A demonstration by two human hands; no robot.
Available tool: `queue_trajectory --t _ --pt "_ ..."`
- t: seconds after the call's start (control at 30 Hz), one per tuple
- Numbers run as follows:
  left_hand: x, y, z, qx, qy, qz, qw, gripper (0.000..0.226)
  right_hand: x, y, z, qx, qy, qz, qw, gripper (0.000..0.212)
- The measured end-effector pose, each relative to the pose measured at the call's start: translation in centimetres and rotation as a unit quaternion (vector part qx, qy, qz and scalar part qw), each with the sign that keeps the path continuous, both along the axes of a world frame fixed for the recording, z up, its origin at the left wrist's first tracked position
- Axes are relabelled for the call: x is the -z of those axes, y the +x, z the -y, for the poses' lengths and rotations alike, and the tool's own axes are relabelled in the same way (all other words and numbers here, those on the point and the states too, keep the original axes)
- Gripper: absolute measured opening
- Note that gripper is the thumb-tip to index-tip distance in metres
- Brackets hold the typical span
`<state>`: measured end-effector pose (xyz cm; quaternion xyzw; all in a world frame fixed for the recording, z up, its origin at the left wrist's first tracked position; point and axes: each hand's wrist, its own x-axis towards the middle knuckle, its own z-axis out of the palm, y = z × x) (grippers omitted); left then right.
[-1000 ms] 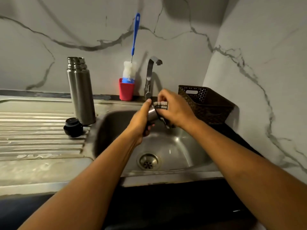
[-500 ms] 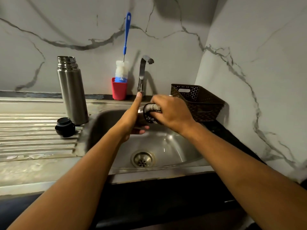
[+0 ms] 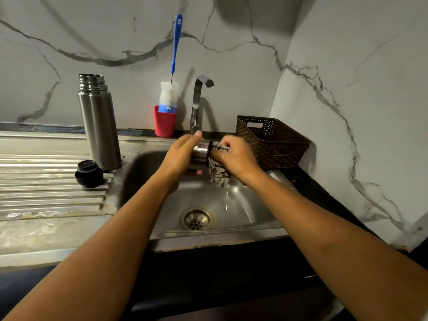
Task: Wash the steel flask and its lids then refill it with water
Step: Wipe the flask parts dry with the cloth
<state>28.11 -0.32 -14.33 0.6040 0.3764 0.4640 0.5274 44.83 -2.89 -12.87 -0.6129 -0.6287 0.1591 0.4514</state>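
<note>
Lying in left hand (image 3: 183, 154): steel lid (image 3: 200, 149)

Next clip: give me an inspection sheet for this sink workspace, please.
Surface: ribbed steel drainboard looks wet; steel sink basin.
Job's things: tall steel flask upright, uncapped, on drainboard; round black stopper lid beside it; shiny steel cup lid held over basin.
Clutter: blue-handled bottle brush in red cup; brown perforated basket.
Hands: left hand holds cup lid; right hand grips black-and-white patterned cloth against it.
Cables: nothing seen.
Surroundings: marble-look walls; steel tap, no stream visible.
</note>
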Motion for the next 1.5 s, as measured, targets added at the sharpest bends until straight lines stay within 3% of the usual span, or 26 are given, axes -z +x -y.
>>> queue_trajectory --t 0.1,0.17,0.2,0.37,0.4,0.47,0.53,0.57,0.63,0.67,0.73,0.8,0.83,0.87,0.93,1.0,1.03,1.07,1.13,1.2,1.27,1.3,1.33,1.4,1.47,1.5 --pt "-0.3 -0.1 0.6 0.012 -0.104 -0.009 0.995 0.069 -1.6 -0.1 0.9 -0.089 0.185 0.326 0.923 0.023" --pt "0.2 -0.1 0.9 0.005 -0.135 -0.052 0.989 0.078 -2.1 -0.6 1.1 -0.126 0.250 0.417 0.865 0.028" --pt "0.5 0.0 0.8 0.002 -0.136 -0.062 0.989 0.077 -1.8 -0.9 1.0 -0.123 0.257 0.415 0.864 0.029" --pt "1.4 -0.3 -1.0 -0.119 -0.007 -0.110 0.987 0.056 0.3 -2.9 0.4 0.027 0.025 0.090 0.995 0.030" --pt "1.5 -0.4 -1.0 -0.134 0.037 -0.128 0.982 0.054 0.4 -3.2 0.5 0.031 -0.041 -0.015 0.999 0.027" --pt "1.7 -0.4 -0.8 -0.138 0.100 -0.142 0.975 0.049 0.3 -3.1 0.9 0.008 -0.204 -0.229 0.952 0.017" --pt "1.8 -0.4 -0.7 -0.131 0.124 -0.123 0.976 0.047 0.4 -2.8 1.1 -0.012 -0.272 -0.312 0.910 0.017" --pt "1.8 -0.3 -0.7 -0.116 0.126 -0.101 0.980 0.045 0.5 -2.6 1.1 -0.012 -0.247 -0.295 0.923 0.019" --pt "1.6 -0.1 -0.3 -0.078 0.108 -0.062 0.989 0.042 0.5 -2.3 0.7 0.024 -0.078 -0.070 0.994 0.023" --pt "1.5 0.0 -0.1 -0.059 0.077 -0.051 0.994 0.045 0.2 -2.1 0.8 0.031 0.037 0.111 0.993 0.023" --pt "1.4 -0.1 0.3 -0.039 -0.036 -0.051 0.997 0.062 -0.7 -2.0 1.1 -0.034 0.225 0.369 0.901 0.025" --pt "1.5 -0.4 0.5 -0.016 -0.146 -0.050 0.988 0.076 -1.1 -1.5 0.9 -0.100 0.304 0.466 0.825 0.036" --pt "1.6 -0.6 0.6 0.001 -0.172 -0.045 0.984 0.078 -0.9 -1.4 0.6 -0.112 0.314 0.480 0.811 0.039" --pt "1.8 -0.7 0.5 0.010 -0.173 -0.050 0.984 0.076 -0.3 -1.5 0.5 -0.116 0.296 0.468 0.824 0.038" --pt "2.1 -0.6 0.1 -0.016 -0.134 -0.067 0.989 0.065 0.8 -2.3 0.5 -0.068 0.201 0.357 0.910 0.023" --pt "2.3 -0.3 -0.5 -0.072 -0.090 -0.066 0.991 0.058 1.7 -3.2 0.2 0.016 0.073 0.153 0.985 0.025" --pt "2.4 -0.3 -0.8 -0.096 -0.066 -0.065 0.991 0.057 1.8 -3.5 0.0 0.033 -0.001 0.030 0.999 0.027" --pt "2.5 -0.3 -1.0 -0.110 -0.039 -0.066 0.991 0.056 1.7 -3.7 0.1 0.029 -0.090 -0.105 0.990 0.023" --pt "2.5 -0.5 -0.9 -0.101 0.011 -0.057 0.993 0.050 1.4 -3.8 0.5 -0.002 -0.271 -0.311 0.911 0.020" --pt "2.2 -0.3 -0.6 -0.068 0.040 -0.032 0.996 0.044 1.2 -3.3 0.5 -0.030 -0.296 -0.366 0.882 0.021" --pt "1.5 -0.2 -0.4 -0.046 0.024 -0.003 0.999 0.048 1.0 -2.5 0.0 -0.040 -0.151 -0.239 0.958 0.017" --pt "1.1 -0.2 -0.3 -0.041 0.000 0.012 0.999 0.054 0.6 -1.9 0.1 -0.034 -0.044 -0.077 0.995 0.019" --pt "0.9 -0.3 -0.3 -0.037 -0.028 0.026 0.999 0.062 0.0 -1.5 0.3 -0.040 0.054 0.099 0.993 0.021" --pt "0.8 -0.7 -0.2 -0.018 -0.072 0.020 0.997 0.071 -1.3 -1.4 0.9 -0.102 0.168 0.327 0.924 0.020" --pt "0.9 -0.9 0.2 0.002 -0.076 -0.015 0.997 0.070 -1.7 -1.6 1.0 -0.132 0.205 0.422 0.873 0.023" --pt "1.0 -0.8 0.3 0.001 -0.064 -0.039 0.997 0.066 -1.6 -1.7 0.9 -0.127 0.196 0.422 0.876 0.025"
